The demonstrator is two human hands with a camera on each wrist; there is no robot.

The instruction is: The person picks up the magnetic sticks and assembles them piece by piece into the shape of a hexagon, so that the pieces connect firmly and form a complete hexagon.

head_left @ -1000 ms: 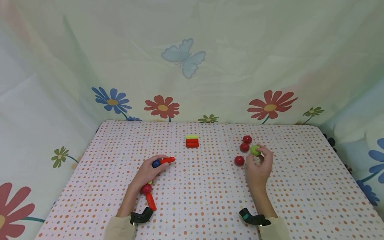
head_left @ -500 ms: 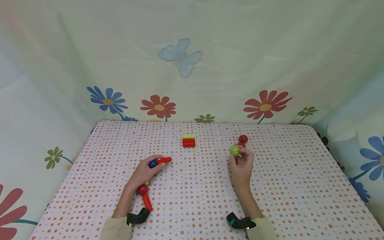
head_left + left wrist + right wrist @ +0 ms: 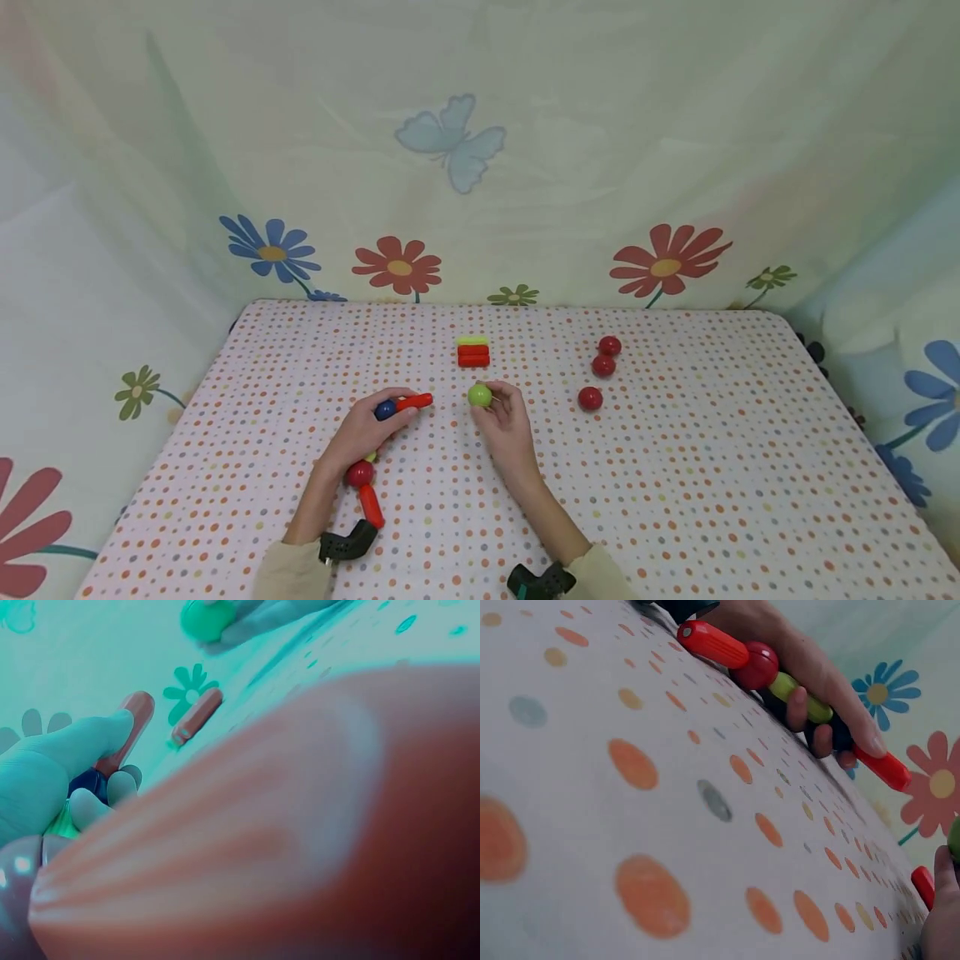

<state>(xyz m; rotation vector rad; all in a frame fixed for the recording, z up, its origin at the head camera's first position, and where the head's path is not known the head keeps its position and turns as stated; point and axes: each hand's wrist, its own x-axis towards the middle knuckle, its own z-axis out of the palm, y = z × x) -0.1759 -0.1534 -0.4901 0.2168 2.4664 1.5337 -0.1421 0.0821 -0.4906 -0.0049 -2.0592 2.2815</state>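
My left hand (image 3: 362,433) grips a chain of rods and balls. At the chain's far end a red rod (image 3: 416,401) juts past the thumb from a dark blue ball (image 3: 386,409). A yellow-green rod (image 3: 799,696), partly behind the fingers, links on to a red ball (image 3: 360,473). Nearest the wrist hangs another red rod (image 3: 371,506), with a small silvery dot on its end in the right wrist view. Just right of the chain's tip, my right hand (image 3: 512,433) pinches a light green ball (image 3: 479,395) between thumb and fingers, apart from the red rod.
Beyond the hands, red rods (image 3: 473,356) lie side by side with a yellow-green rod (image 3: 472,341). Three loose red balls (image 3: 590,398) sit to the right on the dotted tablecloth (image 3: 712,467). A flowered curtain (image 3: 555,167) hangs behind the table.
My right hand has carried the green ball left from beside the red balls to near the chain's tip. My left hand keeps its grip on the chain, nearly still.
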